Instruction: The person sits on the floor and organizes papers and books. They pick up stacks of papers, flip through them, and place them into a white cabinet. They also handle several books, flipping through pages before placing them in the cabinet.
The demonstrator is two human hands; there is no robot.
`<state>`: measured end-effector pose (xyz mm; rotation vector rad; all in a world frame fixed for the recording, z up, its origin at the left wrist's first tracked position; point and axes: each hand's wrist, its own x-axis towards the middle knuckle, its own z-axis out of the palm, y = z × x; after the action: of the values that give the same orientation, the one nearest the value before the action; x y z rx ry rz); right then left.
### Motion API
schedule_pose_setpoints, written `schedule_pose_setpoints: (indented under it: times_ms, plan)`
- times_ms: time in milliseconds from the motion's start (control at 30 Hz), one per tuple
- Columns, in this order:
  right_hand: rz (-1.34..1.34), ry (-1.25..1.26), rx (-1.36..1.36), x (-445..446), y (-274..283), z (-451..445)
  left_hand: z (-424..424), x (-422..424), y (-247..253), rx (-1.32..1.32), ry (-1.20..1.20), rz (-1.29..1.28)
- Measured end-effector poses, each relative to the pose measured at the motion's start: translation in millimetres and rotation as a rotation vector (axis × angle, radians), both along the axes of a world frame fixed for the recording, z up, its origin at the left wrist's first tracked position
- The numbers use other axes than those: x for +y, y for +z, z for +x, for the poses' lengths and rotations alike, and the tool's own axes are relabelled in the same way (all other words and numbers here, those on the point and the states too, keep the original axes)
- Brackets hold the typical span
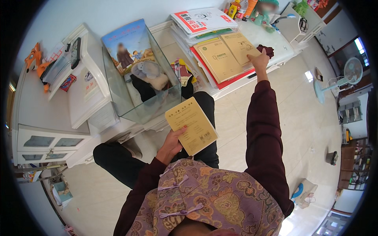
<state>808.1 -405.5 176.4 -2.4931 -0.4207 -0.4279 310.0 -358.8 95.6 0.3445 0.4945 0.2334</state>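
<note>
My left hand (pixel 174 143) holds a tan paper-covered exercise book (pixel 193 126) over my lap, thumb on its printed face. Stretched out to the right, my right hand (pixel 260 61) rests at the right edge of another tan exercise book (pixel 239 48). Its fingertips reach a crumpled dark maroon cloth (pixel 265 50); whether they grip the cloth or the book's edge cannot be made out. Just left of that book lies a further tan exercise book (pixel 219 60), on top of a red folder or book (pixel 220 85).
White-covered books (pixel 203 20) are stacked behind the exercise books. A glass tank (pixel 150 101) with dark and furry items inside stands on the white cabinet (pixel 103 135) to the left. Bottles (pixel 234 8) and a doll in green (pixel 264 17) are farther right. A fan (pixel 339 81) stands beyond.
</note>
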Motion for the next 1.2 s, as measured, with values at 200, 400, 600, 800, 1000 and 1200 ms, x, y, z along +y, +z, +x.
schedule_pose_setpoints:
  times_ms: [200, 400, 600, 800, 1000, 1200]
  plan:
    - [0.269, 0.106, 0.198, -10.7, -6.2, 14.4, -2.7, 0.1, -1.0, 0.021, 0.009, 0.018]
    - [0.173, 0.056, 0.231, -15.5, -18.8, 10.1, -2.0, -3.0, -4.0, 0.038, 0.019, 0.001]
    - [0.166, 0.097, 0.244, -22.3, -32.7, 31.6, -2.3, -2.9, -2.7, 0.018, -0.004, 0.013]
    - [0.182, 0.094, 0.307, -19.2, -25.2, 33.3, -4.1, -3.1, -7.3, 0.04, 0.024, 0.011]
    - [0.577, 0.146, 0.632, -37.8, -29.2, 59.8, -2.4, -3.7, -3.8, 0.035, 0.038, -0.01]
    - [0.602, 0.18, 0.377, -39.3, -15.9, 24.0, -1.1, 0.3, -4.8, 0.017, 0.057, 0.004]
